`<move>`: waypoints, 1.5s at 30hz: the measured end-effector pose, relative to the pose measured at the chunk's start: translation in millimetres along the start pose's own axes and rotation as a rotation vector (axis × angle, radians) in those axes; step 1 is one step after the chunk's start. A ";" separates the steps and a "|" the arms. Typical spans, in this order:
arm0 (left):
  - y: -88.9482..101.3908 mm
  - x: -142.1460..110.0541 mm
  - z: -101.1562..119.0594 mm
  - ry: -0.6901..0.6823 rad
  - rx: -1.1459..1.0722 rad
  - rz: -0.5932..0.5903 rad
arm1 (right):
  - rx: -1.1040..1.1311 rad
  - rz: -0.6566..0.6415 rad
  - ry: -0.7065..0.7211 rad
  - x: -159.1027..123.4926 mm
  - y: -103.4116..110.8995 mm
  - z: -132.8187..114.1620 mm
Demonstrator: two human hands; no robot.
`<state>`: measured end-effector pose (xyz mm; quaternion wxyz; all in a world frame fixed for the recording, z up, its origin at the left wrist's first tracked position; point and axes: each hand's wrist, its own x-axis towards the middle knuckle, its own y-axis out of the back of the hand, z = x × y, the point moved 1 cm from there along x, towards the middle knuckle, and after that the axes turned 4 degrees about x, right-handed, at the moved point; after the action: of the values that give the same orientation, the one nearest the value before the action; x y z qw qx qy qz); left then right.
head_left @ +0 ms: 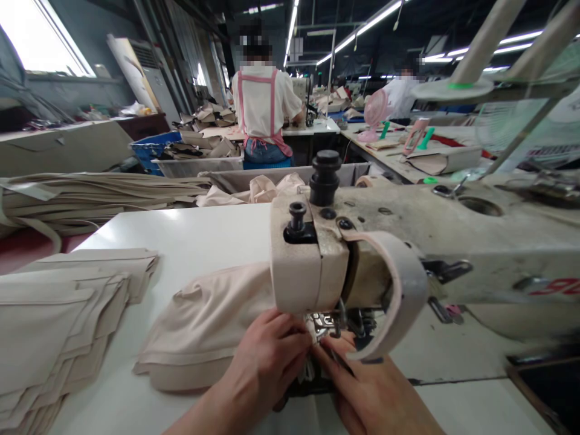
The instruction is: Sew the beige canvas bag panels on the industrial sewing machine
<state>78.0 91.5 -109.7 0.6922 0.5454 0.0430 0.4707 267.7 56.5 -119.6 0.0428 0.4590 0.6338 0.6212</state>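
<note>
A beige fabric piece [203, 329] lies bunched on the white table, left of the sewing machine's needle area, with a seam along its lower edge. My left hand [269, 356] is closed on its right end, fingers curled beside the metal presser foot [325, 324]. Just right of it, my right hand [362, 386] has its fingers pressed together at the near side of the foot, on the fabric edge. The sewing machine's head [299, 266] stands over both hands. Its curved pale guard [408, 290] hides part of my right fingers. The needle is not discernible.
Stacked flat fabric panels [45, 338] lie on the white tabletop [199, 229] at left. Beyond it are a long pile of beige strips [104, 196] and a bin [353, 172] with fabric. A person in a pink apron [260, 109] sits ahead, facing away. A pink fan [375, 112] stands farther right.
</note>
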 end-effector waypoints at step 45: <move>-13.5 4.8 -11.4 0.040 0.019 0.159 | 0.032 -0.084 -0.183 -6.2 -4.5 -2.1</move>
<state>82.3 103.5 -122.9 0.6464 0.5441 0.0179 0.5346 267.6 51.9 -126.1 0.1192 0.4873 0.6557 0.5642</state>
